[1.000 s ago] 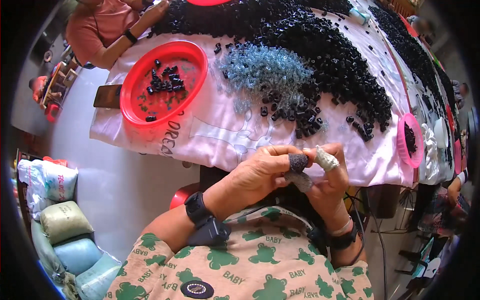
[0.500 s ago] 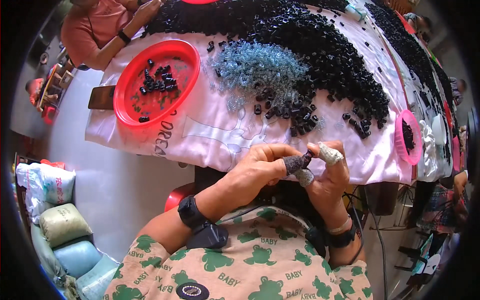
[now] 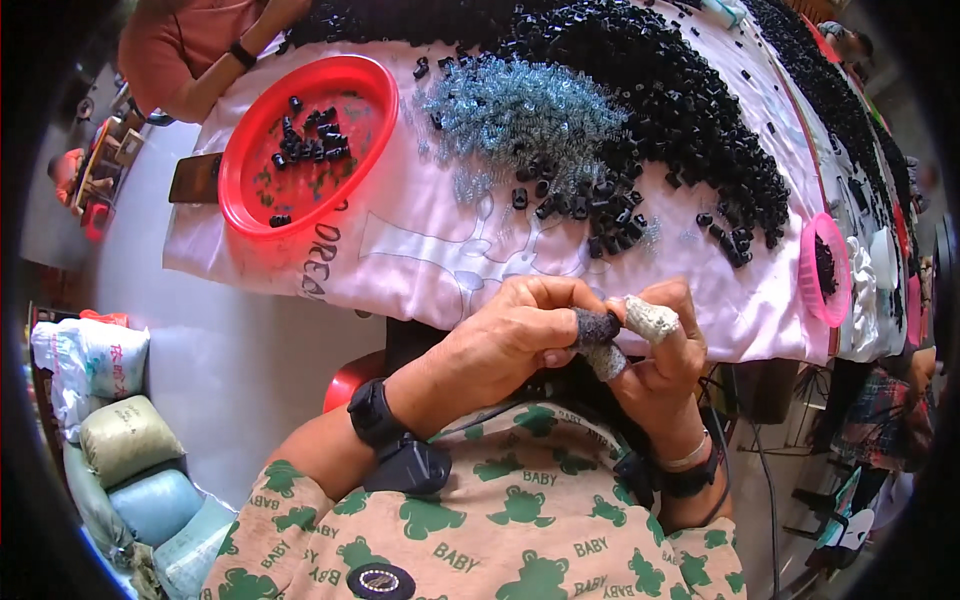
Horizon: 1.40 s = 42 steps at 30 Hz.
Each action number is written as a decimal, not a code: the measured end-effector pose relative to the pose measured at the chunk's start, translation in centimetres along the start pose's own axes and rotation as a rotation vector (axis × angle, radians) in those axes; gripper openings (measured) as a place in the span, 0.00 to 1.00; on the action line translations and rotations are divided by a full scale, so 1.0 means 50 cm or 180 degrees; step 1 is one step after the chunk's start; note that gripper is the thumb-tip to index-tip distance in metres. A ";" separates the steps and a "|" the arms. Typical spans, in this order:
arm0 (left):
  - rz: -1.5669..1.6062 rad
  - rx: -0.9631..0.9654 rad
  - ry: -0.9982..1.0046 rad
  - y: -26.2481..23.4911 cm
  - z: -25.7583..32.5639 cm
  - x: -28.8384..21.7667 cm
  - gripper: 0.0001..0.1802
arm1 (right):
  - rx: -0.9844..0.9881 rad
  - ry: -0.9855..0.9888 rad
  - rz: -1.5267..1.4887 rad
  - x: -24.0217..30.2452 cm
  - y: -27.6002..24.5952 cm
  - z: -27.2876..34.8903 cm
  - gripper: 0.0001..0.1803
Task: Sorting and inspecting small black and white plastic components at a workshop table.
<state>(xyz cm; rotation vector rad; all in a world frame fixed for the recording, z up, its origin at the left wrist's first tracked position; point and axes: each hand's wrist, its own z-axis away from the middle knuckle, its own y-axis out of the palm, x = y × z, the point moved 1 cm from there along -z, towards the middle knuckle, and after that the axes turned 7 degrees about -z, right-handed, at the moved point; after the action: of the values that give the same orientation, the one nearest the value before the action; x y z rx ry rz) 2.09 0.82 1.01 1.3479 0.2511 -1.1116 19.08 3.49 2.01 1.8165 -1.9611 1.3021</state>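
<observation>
My left hand (image 3: 522, 322) and my right hand (image 3: 672, 350) meet in front of my chest, just off the table's near edge. Their fingertips are pinched together around a small black plastic part, now mostly hidden by the fingers. Dark grey and light grey knitted finger covers show where the hands meet, and a white one (image 3: 650, 317) is on a right-hand finger. Beyond the hands lie loose black plastic parts (image 3: 622, 225) and a heap of small clear bluish springs (image 3: 520, 120). A much larger pile of black parts (image 3: 690, 130) spreads behind them.
A red basin (image 3: 235, 195) with several black parts stands at the left on the pink cloth (image 3: 400, 285), beside a dark phone-like slab (image 3: 193, 180). A pink basket (image 3: 835, 308) sits at the right. Across the table is another person's arm (image 3: 215, 80). Stuffed sacks (image 3: 130, 440) lie lower left.
The hands have drawn slightly closer together, and the dark part visible between the fingertips is now mostly covered. The view has shifted a little, so the table things sit slightly differently.
</observation>
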 end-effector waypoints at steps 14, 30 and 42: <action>0.0154 -0.0153 0.0109 -0.024 -0.007 0.042 0.22 | -0.0147 0.0309 -0.0221 -0.004 0.001 0.007 0.19; 0.0139 -0.0266 -0.0093 -0.009 -0.004 0.016 0.12 | -0.0139 0.0133 -0.0051 -0.005 0.006 0.000 0.19; -0.0100 -0.0124 0.0043 -0.011 -0.006 0.030 0.10 | -0.0031 0.0325 -0.0012 -0.003 0.012 0.018 0.19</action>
<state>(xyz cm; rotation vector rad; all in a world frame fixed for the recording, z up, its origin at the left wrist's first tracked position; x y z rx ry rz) 2.57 0.46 -0.50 1.3212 0.3031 -1.1188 18.99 2.92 1.08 1.7127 -1.9071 1.3536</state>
